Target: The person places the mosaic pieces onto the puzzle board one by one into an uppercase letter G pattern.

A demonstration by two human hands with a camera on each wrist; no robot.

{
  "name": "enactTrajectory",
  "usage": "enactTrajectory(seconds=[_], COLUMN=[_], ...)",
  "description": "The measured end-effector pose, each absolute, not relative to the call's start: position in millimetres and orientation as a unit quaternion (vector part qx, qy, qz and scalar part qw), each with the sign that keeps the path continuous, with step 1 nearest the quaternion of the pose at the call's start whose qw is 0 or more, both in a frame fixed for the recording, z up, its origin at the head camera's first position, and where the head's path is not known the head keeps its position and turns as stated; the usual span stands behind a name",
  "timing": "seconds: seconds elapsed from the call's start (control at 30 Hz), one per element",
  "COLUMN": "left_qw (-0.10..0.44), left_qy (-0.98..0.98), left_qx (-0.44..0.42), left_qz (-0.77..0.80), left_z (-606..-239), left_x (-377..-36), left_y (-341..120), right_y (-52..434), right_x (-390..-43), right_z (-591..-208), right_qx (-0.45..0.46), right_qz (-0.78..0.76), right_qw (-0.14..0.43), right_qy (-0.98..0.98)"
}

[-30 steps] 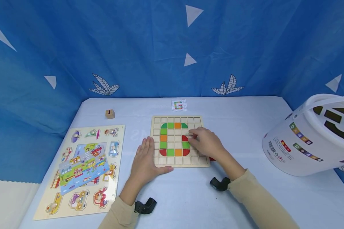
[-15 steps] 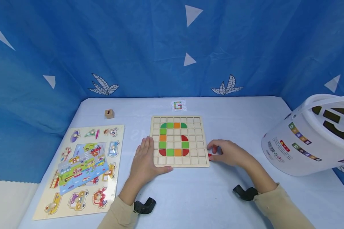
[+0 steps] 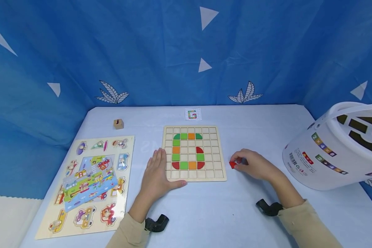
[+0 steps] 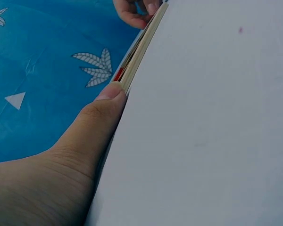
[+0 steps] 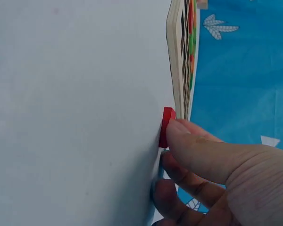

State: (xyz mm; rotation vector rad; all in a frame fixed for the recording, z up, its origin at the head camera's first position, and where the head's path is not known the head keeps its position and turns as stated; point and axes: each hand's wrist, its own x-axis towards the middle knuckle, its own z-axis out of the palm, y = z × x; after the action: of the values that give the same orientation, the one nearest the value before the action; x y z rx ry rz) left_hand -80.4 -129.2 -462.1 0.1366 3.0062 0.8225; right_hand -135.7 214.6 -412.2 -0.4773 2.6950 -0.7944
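A wooden grid board (image 3: pixel 210 175) lies mid-table, with green, orange and red tiles set in its squares in the shape of a G. Along the board's left edge rests my left hand (image 3: pixel 156 177), fingers straight and thumb at the front edge; the left wrist view has that thumb (image 4: pixel 92 125) close up against the board's side. To the right of the board, my right hand (image 3: pixel 254 166) pinches a small red tile (image 3: pixel 232 165) between thumb and fingers. In the right wrist view the red tile (image 5: pixel 165 128) stands on edge, partly hidden by the thumb.
Behind the board lies a small pattern card (image 3: pixel 193 114) printed with a coloured G. A vehicle puzzle board (image 3: pixel 128 172) with picture cards on it is at left, a small wooden cube (image 3: pixel 119 124) behind it. On the right stands a large white bucket (image 3: pixel 300 151).
My right hand has moved from over the board to the table at its right and now holds a red tile there. My left hand has stayed in place.
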Motion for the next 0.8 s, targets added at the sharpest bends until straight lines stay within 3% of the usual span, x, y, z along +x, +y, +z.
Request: enactTrajectory(seconds=[0.47, 0.8], left_qw=[0.009, 0.013], left_qy=[0.965, 0.965], left_qx=[0.044, 0.043], left_qz=[0.258, 0.26], left_z=[-464, -462], left_x=[-81, -80], left_y=[-130, -129], right_y=[215, 218], right_x=[-137, -141], right_z=[-424, -425], right_qx=[-0.135, -0.146], right_qz=[-0.269, -0.341], right_qw=[0.118, 0.143], right_qy=[0.946, 0.918])
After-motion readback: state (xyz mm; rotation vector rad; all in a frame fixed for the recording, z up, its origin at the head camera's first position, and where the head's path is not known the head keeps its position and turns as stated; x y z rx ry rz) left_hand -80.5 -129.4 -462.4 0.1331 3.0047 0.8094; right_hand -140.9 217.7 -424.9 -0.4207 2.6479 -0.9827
